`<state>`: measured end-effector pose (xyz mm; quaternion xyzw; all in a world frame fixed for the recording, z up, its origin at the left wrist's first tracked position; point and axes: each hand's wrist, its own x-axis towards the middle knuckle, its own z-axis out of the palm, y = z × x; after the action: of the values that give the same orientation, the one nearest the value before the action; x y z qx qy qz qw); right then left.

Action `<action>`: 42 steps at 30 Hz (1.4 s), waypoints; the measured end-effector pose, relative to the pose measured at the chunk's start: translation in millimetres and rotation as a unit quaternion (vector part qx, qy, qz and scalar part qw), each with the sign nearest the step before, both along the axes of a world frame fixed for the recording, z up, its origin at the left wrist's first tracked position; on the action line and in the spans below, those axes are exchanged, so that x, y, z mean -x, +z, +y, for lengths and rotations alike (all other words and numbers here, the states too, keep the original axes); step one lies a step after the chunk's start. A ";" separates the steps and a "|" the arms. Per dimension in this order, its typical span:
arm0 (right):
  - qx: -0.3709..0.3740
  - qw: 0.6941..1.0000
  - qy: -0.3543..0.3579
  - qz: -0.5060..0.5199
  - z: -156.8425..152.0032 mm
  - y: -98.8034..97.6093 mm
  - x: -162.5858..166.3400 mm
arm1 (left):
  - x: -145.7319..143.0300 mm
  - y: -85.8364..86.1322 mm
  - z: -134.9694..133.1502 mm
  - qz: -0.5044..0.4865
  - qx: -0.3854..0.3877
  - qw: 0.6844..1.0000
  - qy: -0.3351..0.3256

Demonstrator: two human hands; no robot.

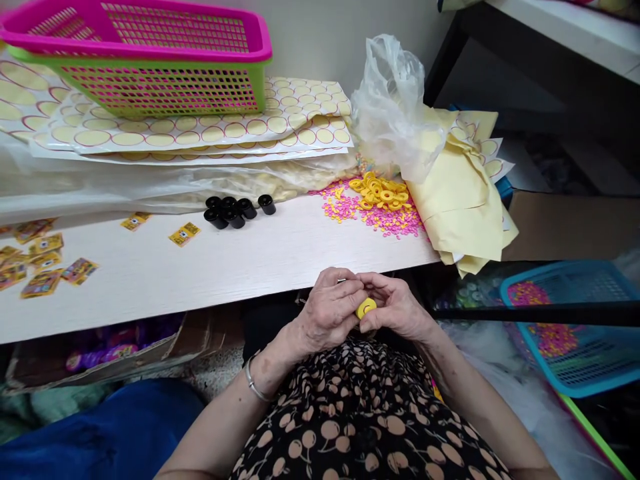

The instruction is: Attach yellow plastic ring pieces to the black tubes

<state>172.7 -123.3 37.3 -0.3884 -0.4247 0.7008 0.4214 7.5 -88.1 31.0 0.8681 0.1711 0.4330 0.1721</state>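
Observation:
Over my lap, just in front of the table edge, my left hand point(334, 310) and my right hand point(399, 308) meet around a small yellow round piece point(366, 307). The left fingers curl over it from the left. On the other side, my right thumb and fingers pinch it. Whatever lies behind the yellow face is hidden by the fingers. Beyond the hands, yellow plastic rings point(383, 192) sit heaped on tiny pink and yellow beads point(395, 223). Several black cylindrical pieces point(233, 212) stand grouped on the table point(280, 260).
Printed yellow packets point(43, 283) lie at the table's left. A pink and green basket point(165, 87) stands on circle-printed sheets point(300, 137) at the back. A clear plastic bag point(395, 100) and yellow paper point(463, 200) are at right. A blue basket point(600, 370) sits lower right.

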 end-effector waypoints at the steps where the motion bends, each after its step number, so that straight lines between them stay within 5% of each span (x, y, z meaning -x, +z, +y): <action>1: 0.000 1.000 -0.001 -0.002 -1.1 1.2 1.1 | 0.2 -0.1 -1.3 -0.004 -0.007 1.000 0.003; 10: 0.011 0.998 -0.060 0.028 -6.1 -11.5 17.0 | 0.5 -8.9 -9.0 -0.034 0.042 0.999 0.001; 14: 0.020 1.000 0.016 0.012 -8.4 -15.4 14.0 | 10.7 -9.7 -7.2 0.000 0.091 0.994 -0.053; 16: 0.008 0.995 0.066 -0.080 -9.0 -20.5 10.2 | 23.2 -10.4 2.6 0.034 0.115 0.991 -0.066; 18: -0.042 0.965 0.081 -0.247 -7.4 -31.4 7.9 | 39.0 -12.5 21.7 0.032 0.121 0.992 0.024; 20: -0.115 0.891 0.084 -0.430 -2.9 -46.9 9.1 | 54.0 -13.8 49.2 0.019 0.110 0.971 0.210; 22: -0.154 0.802 0.129 -0.563 3.8 -63.4 13.6 | 63.8 -12.0 80.4 0.059 0.107 0.912 0.392; 25: -0.164 0.716 0.211 -0.645 12.6 -83.7 21.2 | 66.1 -4.2 121.8 0.196 0.119 0.822 0.521; 28: -0.175 0.698 0.228 -0.656 14.5 -92.0 22.2 | 62.1 1.8 147.5 0.313 0.129 0.776 0.532; 32: -0.177 0.722 0.213 -0.635 10.9 -72.1 10.9 | 63.3 0.3 157.6 0.335 0.102 0.777 0.523; 35: -0.192 0.816 0.150 -0.525 16.2 -42.2 -4.9 | 63.7 -4.1 149.0 0.272 0.091 0.825 0.486; 37: -0.208 0.868 0.032 -0.450 27.5 -26.4 -17.5 | 58.8 -7.9 136.9 0.215 0.128 0.859 0.447; 39: -0.226 0.852 -0.127 -0.456 43.8 -19.6 -30.2 | 49.7 -12.5 121.9 0.165 0.183 0.883 0.399; 42: -0.229 0.754 -0.264 -0.556 70.1 -24.1 -45.3 | 33.6 -19.4 100.9 0.101 0.245 0.908 0.324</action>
<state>217.9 -53.2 13.2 -0.6982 -0.6126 0.1034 0.3558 -26.1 12.8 11.6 0.7348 0.5600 0.3190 0.2113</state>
